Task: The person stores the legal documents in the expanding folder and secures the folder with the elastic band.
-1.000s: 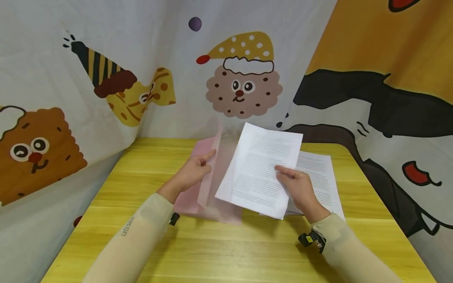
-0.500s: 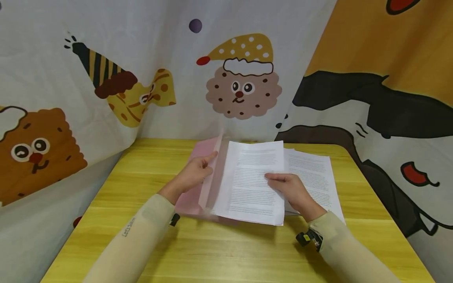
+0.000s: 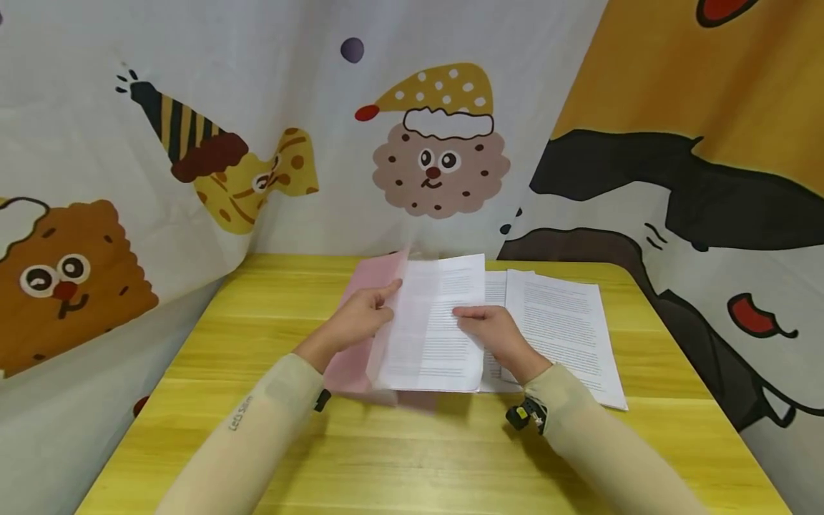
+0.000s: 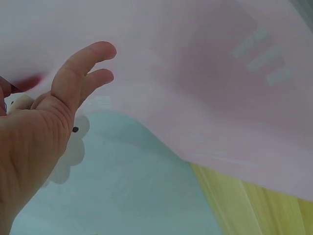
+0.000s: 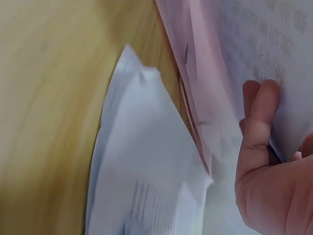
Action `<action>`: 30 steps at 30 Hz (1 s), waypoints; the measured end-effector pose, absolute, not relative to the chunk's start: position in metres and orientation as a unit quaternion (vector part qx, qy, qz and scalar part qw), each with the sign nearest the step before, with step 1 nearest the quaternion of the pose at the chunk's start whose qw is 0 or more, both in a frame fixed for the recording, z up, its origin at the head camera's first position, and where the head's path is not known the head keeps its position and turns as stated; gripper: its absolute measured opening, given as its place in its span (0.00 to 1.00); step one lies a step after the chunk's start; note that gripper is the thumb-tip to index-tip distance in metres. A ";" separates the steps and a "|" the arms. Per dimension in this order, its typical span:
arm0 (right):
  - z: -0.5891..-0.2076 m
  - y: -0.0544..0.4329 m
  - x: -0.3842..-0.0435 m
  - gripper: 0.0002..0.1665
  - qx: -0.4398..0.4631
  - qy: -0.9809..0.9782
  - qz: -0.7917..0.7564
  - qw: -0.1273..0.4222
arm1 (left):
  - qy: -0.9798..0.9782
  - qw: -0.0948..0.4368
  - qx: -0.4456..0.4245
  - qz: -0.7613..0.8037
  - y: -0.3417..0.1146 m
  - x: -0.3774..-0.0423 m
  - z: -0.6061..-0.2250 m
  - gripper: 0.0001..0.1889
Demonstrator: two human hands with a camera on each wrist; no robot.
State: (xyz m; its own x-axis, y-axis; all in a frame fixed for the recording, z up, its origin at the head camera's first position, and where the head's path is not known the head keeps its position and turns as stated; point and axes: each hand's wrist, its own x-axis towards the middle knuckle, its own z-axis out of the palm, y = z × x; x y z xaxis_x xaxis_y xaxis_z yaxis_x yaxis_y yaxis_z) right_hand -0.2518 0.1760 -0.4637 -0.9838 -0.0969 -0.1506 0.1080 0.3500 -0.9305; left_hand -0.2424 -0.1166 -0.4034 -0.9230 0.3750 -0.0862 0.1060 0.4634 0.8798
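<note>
The left hand (image 3: 357,318) pinches the raised translucent front flap of a pink plastic document folder (image 3: 370,325) lying at the middle of the yellow wooden table (image 3: 412,450). The right hand (image 3: 492,332) grips a white printed paper sheet (image 3: 434,332), fingers curled round its right edge; the sheet lies partly under the flap. Just right, touching it, a stack of printed white pages (image 3: 566,329) lies flat.

Printed sheet (image 3: 433,330) apparently halfway inside open pink folder (image 3: 360,322) on table.
</note>
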 end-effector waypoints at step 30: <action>-0.473 0.171 -0.259 0.26 0.016 0.766 -0.628 0.133 | 0.852 0.132 0.138 0.488 -0.112 -0.242 -0.401 0.34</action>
